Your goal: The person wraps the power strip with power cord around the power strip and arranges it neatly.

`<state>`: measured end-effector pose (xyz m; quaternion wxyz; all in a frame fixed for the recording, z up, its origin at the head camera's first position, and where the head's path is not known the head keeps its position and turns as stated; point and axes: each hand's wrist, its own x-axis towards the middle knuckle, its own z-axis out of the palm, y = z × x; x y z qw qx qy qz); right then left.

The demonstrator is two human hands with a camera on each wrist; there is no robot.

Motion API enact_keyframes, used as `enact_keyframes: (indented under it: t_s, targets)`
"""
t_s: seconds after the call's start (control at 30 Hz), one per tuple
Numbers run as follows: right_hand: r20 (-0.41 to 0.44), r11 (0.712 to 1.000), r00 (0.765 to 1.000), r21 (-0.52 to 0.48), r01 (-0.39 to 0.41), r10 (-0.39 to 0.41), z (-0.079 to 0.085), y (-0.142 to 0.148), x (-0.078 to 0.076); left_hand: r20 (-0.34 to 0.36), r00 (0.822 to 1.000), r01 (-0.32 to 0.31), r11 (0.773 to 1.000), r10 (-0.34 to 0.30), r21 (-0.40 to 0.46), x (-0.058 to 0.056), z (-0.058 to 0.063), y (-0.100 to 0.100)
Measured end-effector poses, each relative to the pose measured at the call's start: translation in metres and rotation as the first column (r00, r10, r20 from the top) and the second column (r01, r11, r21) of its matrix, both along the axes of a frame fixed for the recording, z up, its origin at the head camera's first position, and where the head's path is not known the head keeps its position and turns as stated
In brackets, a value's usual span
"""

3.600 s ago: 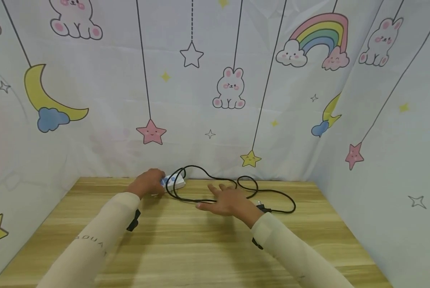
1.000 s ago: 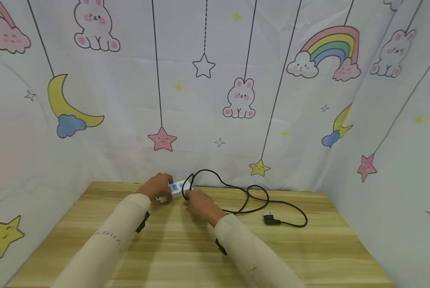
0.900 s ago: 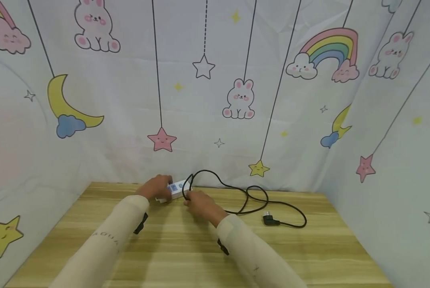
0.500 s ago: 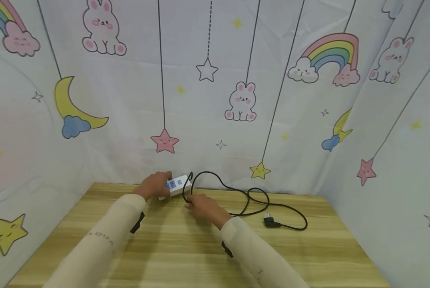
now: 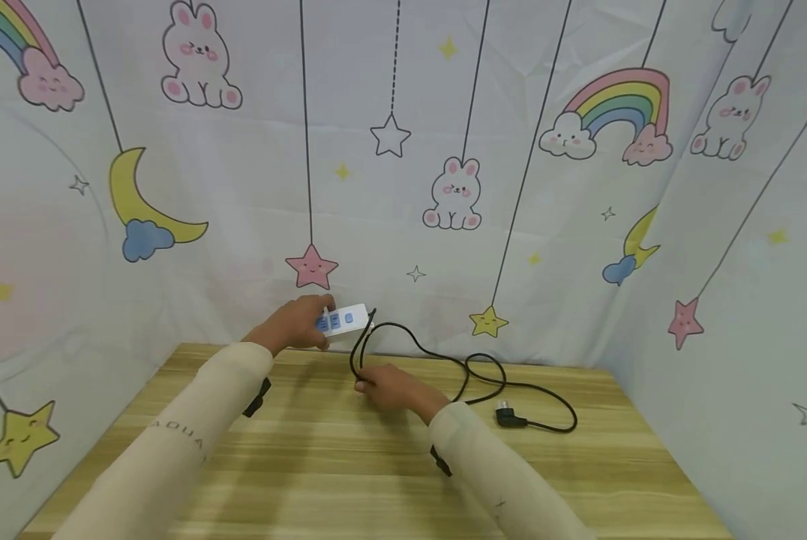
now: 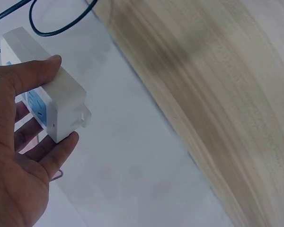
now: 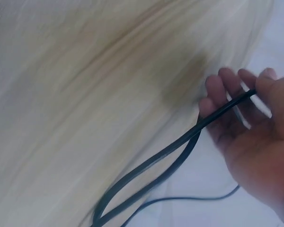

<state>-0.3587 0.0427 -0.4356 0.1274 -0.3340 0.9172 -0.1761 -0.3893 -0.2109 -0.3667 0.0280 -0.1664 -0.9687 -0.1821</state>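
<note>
My left hand (image 5: 300, 322) grips the left end of a white power strip (image 5: 358, 319) with blue sockets, raised above the table's back edge. In the left wrist view, the thumb presses one side of the power strip (image 6: 68, 90) and the fingers curl round the other. A black power cord (image 5: 403, 327) leaves the strip's right end. My right hand (image 5: 393, 388) pinches that cord near the strip, low over the table. The right wrist view shows the cord (image 7: 165, 151) running doubled across the palm, with the thumb bent over it.
The cord loops rightward over the wooden table (image 5: 349, 465) and ends in a black plug (image 5: 509, 416), prongs up. White cloth walls (image 5: 390, 195) with printed rabbits and stars stand behind the table and on both sides.
The left hand came to the power strip's end and has lifted it off the table. The right hand moved left from over the cord and took hold of it near the strip.
</note>
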Motion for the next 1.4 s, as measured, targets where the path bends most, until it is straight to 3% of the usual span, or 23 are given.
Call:
enact_keyframes:
  t_s: [0.2, 0.3, 0.5, 0.77, 1.1, 1.33, 1.4]
  targets:
    - [0.047, 0.987, 0.993, -0.127, -0.097, 0.104, -0.002, 0.029, -0.011, -0.019, 1.000, 0.014, 0.999, -0.014, 0.032, 0.003, 0.012, 0.010]
    - [0.026, 0.983, 0.994, -0.155, -0.099, 0.105, -0.004, 0.040, -0.016, -0.024, 1.000, 0.015, 0.999, -0.014, 0.033, 0.002, 0.015, 0.013]
    - [-0.013, 0.988, 0.999, -0.150, -0.047, 0.045, -0.003, 0.049, -0.020, -0.049, 0.997, 0.059, 0.998, -0.057, 0.038, 0.001, 0.020, 0.024]
    - [0.047, 0.983, 0.995, -0.158, 0.095, -0.089, 0.002, 0.050, -0.029, -0.059, 0.988, 0.140, 0.990, -0.140, -0.003, 0.000, 0.025, 0.044]
    - [0.024, 0.965, 0.982, -0.183, 0.188, -0.187, 0.003, 0.059, -0.048, 0.007, 0.987, 0.158, 0.987, -0.158, -0.031, 0.005, 0.027, 0.055]
    - [-0.067, 0.960, 0.985, -0.245, 0.136, -0.157, -0.077, 0.079, -0.150, 0.075, 0.982, 0.178, 0.981, -0.173, -0.073, 0.008, 0.020, 0.058]
    - [-0.092, 0.958, 0.983, -0.253, 0.134, -0.162, -0.075, 0.079, -0.153, 0.084, 0.980, 0.189, 0.979, -0.182, -0.082, 0.009, 0.018, 0.059]
